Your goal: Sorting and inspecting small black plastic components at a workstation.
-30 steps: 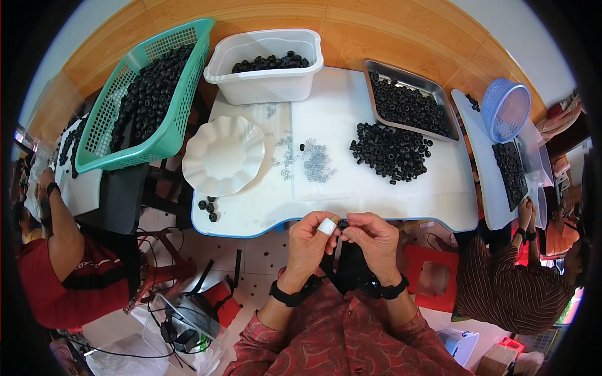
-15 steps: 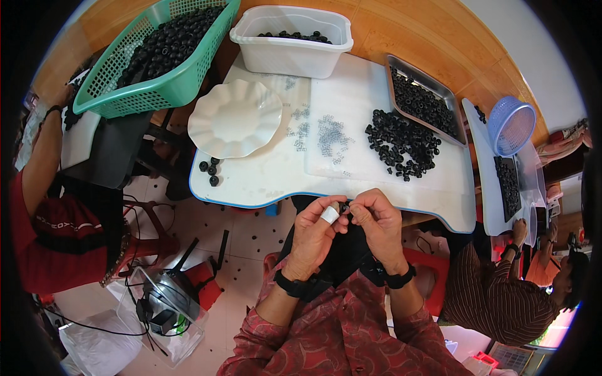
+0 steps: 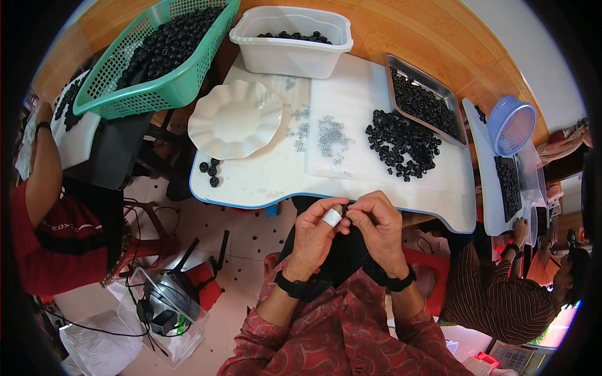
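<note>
Just off the front edge of the table, my left hand [image 3: 313,233] and my right hand [image 3: 379,227] meet fingertip to fingertip. Both are closed in a pinch around a small black part [image 3: 344,210], mostly hidden by the fingers. White tape [image 3: 332,217] wraps a digit of my left hand. Beyond my hands lie small clear pieces [image 3: 332,135] scattered on a white sheet. To their right is a heap of small black ring-like parts [image 3: 401,150]. A few larger round black pieces [image 3: 214,181] rest at the table's left front corner.
A scalloped white plate [image 3: 235,119] stands at the table's left, a white tub [image 3: 295,56] behind it. A metal tray [image 3: 463,128] holds black parts at back right. A green basket [image 3: 144,94] of black pieces stands far left. Co-workers [image 3: 501,294] sit at both sides.
My hands stay together, with slight shifts of the fingers and the taped digit. The co-worker's arm at the far left has drawn back, showing more black pieces on the white board there.
</note>
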The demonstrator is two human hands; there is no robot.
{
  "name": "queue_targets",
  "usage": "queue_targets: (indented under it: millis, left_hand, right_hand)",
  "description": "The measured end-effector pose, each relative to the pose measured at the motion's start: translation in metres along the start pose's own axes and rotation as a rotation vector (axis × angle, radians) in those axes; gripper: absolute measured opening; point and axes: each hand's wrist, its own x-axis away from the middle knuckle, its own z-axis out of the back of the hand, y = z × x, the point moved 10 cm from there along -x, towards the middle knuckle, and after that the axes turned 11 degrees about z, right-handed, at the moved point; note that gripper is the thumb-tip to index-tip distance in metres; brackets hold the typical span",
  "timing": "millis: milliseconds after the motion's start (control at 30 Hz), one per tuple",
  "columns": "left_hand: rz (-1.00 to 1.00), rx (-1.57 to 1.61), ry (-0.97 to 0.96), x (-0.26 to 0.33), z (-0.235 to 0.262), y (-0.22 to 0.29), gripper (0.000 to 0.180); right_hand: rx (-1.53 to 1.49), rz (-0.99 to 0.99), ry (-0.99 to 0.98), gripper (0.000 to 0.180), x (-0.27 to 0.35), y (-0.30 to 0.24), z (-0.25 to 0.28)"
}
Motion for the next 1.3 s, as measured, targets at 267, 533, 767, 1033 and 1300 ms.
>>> queue_targets:
  millis: [267, 533, 767, 1033, 1300]
  left_hand:
    - [0.08, -0.034, -0.083, 0.0, -0.001, -0.002, 0.026]
    - [0.124, 0.219, -0.112, -0.004, 0.004, -0.009, 0.028]
    - [0.127, 0.226, -0.106, -0.004, 0.004, -0.008, 0.027]
    - [0.074, 0.024, 0.002, -0.001, 0.005, -0.009, 0.024]
    - [0.085, 0.114, -0.013, -0.005, 0.01, -0.014, 0.023]
  right_hand:
    - [-0.443, -0.343, -0.07, 0.005, 0.005, 0.025, -0.011]
    - [-0.313, -0.36, -0.003, 0.005, 0.009, 0.025, -0.007]
    - [0.15, 0.115, -0.053, 0.005, -0.002, -0.024, -0.005]
    - [0.25, 0.184, -0.072, 0.006, 0.0, -0.035, -0.007]
    - [0.15, 0.148, -0.037, 0.008, 0.004, -0.015, 0.002]
